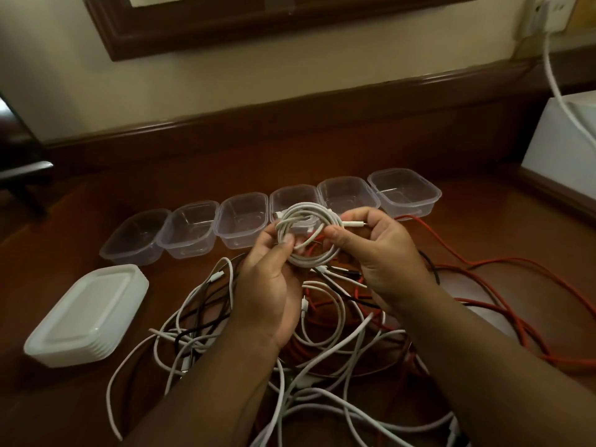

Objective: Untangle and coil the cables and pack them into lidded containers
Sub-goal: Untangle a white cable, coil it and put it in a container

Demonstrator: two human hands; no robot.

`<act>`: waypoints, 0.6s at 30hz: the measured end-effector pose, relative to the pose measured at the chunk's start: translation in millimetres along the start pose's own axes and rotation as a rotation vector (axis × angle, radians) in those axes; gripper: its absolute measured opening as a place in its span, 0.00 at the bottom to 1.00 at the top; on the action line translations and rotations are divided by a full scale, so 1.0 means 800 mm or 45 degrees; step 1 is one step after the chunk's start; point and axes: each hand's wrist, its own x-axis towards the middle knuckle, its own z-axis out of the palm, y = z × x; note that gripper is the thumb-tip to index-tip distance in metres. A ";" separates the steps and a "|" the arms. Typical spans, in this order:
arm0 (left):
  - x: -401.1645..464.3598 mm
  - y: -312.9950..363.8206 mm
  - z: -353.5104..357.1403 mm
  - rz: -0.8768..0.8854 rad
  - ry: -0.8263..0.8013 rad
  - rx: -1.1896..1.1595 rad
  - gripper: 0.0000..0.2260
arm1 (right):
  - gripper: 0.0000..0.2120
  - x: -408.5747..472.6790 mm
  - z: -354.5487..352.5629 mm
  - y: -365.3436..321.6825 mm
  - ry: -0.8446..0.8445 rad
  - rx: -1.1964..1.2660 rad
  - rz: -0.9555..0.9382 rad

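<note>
Above the tangle on the wooden desk (96, 398), both hands hold one white coiled cable (309, 233) in the air, just in front of the row of containers. Left hand (271, 279) has its thumb curled over the coil's left side, pinching the loops against the fingers behind — those fingers are mostly hidden by the coil and the palm. Right hand (383, 256) grips the coil's right side, thumb pressed on the front of the loops, fingers curled round the back; the cable's free plug end (354, 224) sticks out between thumb and forefinger, pointing right.

Six clear containers (242, 221) stand open in a line across the desk, touching or nearly touching each other, rising toward the right. A stack of white lids (87, 314) lies left of the hands, apart from the row and near the desk's left part.

Below the hands lies the tangle of loose cables (322, 366) — white, black and red strands crossing each other; the red cable (483, 266) trails off to the right edge. Bare desk shows behind the containers up to the raised wooden back edge (290, 104), and at the near left. A white box (564, 140) sits at the far right, with a white lead (554, 79) running up to the wall.
</note>
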 end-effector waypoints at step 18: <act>-0.004 0.009 -0.013 0.430 -0.234 0.843 0.32 | 0.07 0.004 -0.004 -0.010 0.010 0.203 0.207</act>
